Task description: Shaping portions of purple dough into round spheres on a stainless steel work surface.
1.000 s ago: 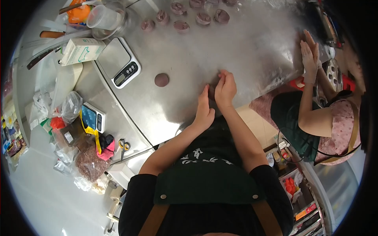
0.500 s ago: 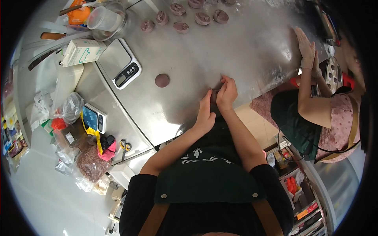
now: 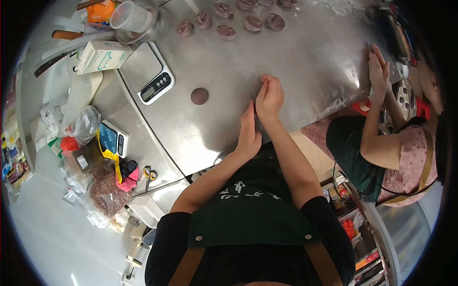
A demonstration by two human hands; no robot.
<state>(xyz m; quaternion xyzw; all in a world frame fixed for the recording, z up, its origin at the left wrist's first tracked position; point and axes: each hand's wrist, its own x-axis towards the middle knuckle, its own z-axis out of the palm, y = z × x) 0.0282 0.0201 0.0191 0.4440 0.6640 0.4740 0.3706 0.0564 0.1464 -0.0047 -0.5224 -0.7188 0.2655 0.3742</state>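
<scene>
On the steel table [image 3: 310, 62], my left hand [image 3: 249, 133] has its fingers stretched out close together, edge toward the table. My right hand [image 3: 269, 97] curves its fingers inward just above and right of it, a little further forward. What, if anything, lies between the palms is hidden. A flat purplish disc of dough [image 3: 199, 96] rests left of my hands. Several crinkle-topped purple dough pieces [image 3: 226, 32] sit toward the far edge.
A white scale [image 3: 155, 86], carton [image 3: 102, 57] and plastic tub [image 3: 121, 19] stand at left. A second scale [image 3: 114, 139], bags [image 3: 86, 124] and scissors [image 3: 150, 176] lie nearer. At right, a co-worker [image 3: 400, 157] holds gloved hands [image 3: 377, 76] together over the table's edge.
My hands have shifted forward and slightly left, the right more than the left. The co-worker's hands moved left, then back rightward and lower, still together.
</scene>
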